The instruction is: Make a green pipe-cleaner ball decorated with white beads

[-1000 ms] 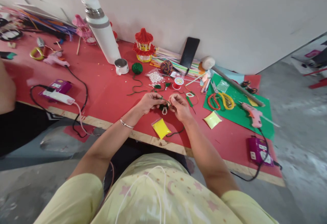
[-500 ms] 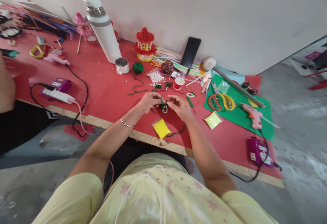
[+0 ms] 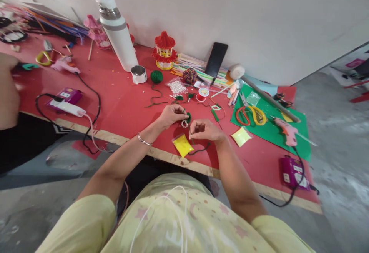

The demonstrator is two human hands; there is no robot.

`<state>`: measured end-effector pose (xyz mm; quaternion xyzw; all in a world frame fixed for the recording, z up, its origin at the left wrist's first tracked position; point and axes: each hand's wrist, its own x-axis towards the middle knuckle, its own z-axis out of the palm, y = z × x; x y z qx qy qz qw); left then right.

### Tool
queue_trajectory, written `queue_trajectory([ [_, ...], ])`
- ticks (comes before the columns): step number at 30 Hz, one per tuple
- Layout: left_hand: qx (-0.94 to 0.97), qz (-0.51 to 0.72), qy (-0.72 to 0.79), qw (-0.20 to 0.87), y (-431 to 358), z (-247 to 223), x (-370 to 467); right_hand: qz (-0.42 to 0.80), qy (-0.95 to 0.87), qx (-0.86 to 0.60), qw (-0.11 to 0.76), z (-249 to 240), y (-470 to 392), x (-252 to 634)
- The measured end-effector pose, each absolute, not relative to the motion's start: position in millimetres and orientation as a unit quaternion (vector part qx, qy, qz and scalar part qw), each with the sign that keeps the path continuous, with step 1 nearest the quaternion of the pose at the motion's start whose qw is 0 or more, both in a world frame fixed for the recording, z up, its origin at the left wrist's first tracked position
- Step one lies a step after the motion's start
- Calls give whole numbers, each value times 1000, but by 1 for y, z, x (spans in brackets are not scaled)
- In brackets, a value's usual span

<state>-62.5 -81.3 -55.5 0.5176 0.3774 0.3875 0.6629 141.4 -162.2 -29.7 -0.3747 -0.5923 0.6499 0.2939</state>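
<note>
Between the thumb and fingers of my left hand (image 3: pixel 173 115) is a small green yarn piece (image 3: pixel 188 117), with a loop of white beads (image 3: pixel 184 124) hanging below it. My right hand (image 3: pixel 206 130) is a little lower and to the right, its fingers pinched on a strand of green yarn (image 3: pixel 193 141). A yellow packet (image 3: pixel 182 145) lies on the table just below the hands, beside a dark green yarn tail (image 3: pixel 200 150). Beyond the hands are a green yarn ball (image 3: pixel 156 77), a bag of white beads (image 3: pixel 176 86) and a red thread spool (image 3: pixel 202 94).
A white thermos (image 3: pixel 118 34) and its cup (image 3: pixel 138 74) stand at the back left. To the right, scissors (image 3: pixel 250 114) and a pink glue gun (image 3: pixel 286 132) lie on a green sheet (image 3: pixel 300 145). Another person's arm (image 3: pixel 8 95) reaches in at far left.
My right hand has moved away from the left, down and to the right, pinching the yarn strand. The bead loop shows more clearly. The other person's arm at far left has shifted inward.
</note>
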Motion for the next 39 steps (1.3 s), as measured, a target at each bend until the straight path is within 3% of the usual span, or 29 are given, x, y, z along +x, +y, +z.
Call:
queue_trajectory([
  [2, 566, 399, 379, 613, -80, -60, -63, 609, -595, -406, 331, -31, -160, 140],
  [5, 613, 402, 388, 559, -79, -63, -63, 448, -556, -503, 487, -39, -149, 132],
  [7, 628, 405, 390, 538, -79, -63, -62, 420, -527, -518, 527, -47, -140, 126],
  [12, 644, 425, 411, 485, -81, -61, -57, 484, -521, -510, 485, -65, -128, 118],
  [20, 662, 460, 410, 428, -75, -65, -59, 467, -514, -514, 503, -65, -130, 119],
  [23, 647, 455, 404, 459, -73, -68, -61, 473, -484, -527, 513, -62, -131, 123],
  [30, 586, 415, 421, 554, -75, -67, -61, 611, -346, -481, 525, -54, -134, 135],
  [39, 564, 386, 429, 591, -77, -57, -64, 620, -310, -459, 556, -48, -136, 143],
])
